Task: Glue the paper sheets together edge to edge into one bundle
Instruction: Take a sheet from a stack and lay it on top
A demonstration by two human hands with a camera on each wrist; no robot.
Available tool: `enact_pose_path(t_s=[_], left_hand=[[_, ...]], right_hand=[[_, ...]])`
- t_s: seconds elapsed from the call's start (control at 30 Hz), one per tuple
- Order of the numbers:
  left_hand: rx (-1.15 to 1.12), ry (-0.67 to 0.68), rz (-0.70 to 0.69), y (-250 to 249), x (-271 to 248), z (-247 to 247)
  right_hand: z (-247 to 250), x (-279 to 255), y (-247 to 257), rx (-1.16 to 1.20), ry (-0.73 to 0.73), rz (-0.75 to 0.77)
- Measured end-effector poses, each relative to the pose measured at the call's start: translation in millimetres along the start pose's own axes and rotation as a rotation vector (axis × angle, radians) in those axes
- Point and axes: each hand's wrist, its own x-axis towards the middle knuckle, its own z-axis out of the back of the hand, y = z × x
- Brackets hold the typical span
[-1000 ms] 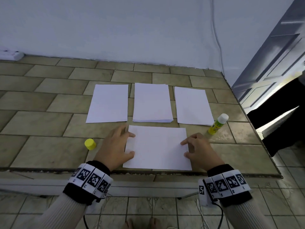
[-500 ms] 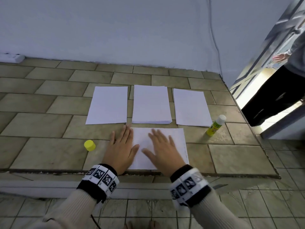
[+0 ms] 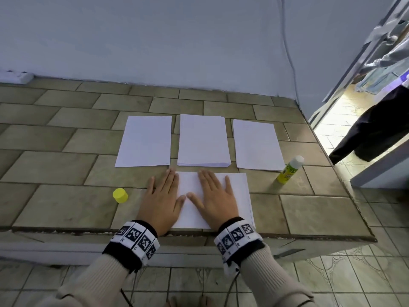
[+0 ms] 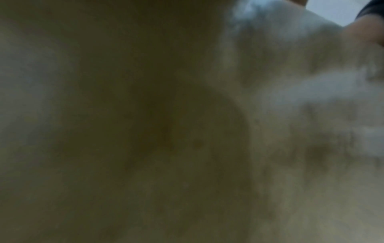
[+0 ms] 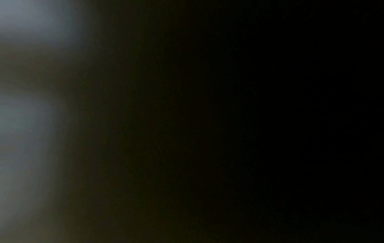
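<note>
On the far left of the tiled counter (image 3: 66,138), against the wall, lies a white power strip (image 3: 15,76). Further right and nearer the front edge, a yellow cap (image 3: 120,195) stands alone on a tile, just beside the left hand (image 3: 161,202). That hand lies flat, palm down, its fingers straight and close together; it straddles the left edge of the near sheet (image 3: 240,191), which lies crosswise by the counter's front edge, so the thumb and inner fingers rest on paper and the outer part on tile. The right hand (image 3: 215,200) lies flat on the same sheet, fingers straight and a little spread, and the two thumb tips nearly meet over the middle of the paper. Behind the hands three lots of white paper lie in a row, apart from one another: the left sheet (image 3: 145,141), the middle stack (image 3: 203,140), which shows several layered edges, and the right sheet (image 3: 256,145). Just beside the right sheet's near corner stands a glue stick (image 3: 288,170), yellow with a white top, tilted. Both wrists wear black bands with square printed markers. At the far right, past the counter's end, a door stands ajar and part of a person in dark clothing shows. The left wrist view is a blur of tile and paper; the right wrist view is almost wholly dark.
</note>
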Motion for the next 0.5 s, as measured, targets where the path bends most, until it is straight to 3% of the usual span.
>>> enact_pose_path(t_s=[0.2,0.33,0.5], left_hand=[[0.034,-0.051,-0.005,1,1,-4],[0.035,-0.060,-0.009,2,2,-6],[0.018,-0.092,-0.027,3,2,-8]], right_hand=[[7,-28,-62,-0.045,-0.015,-0.160],[13,-35,-62,-0.019,-0.013,-0.226],[8,-20,4,0.026,-0.003,-0.006]])
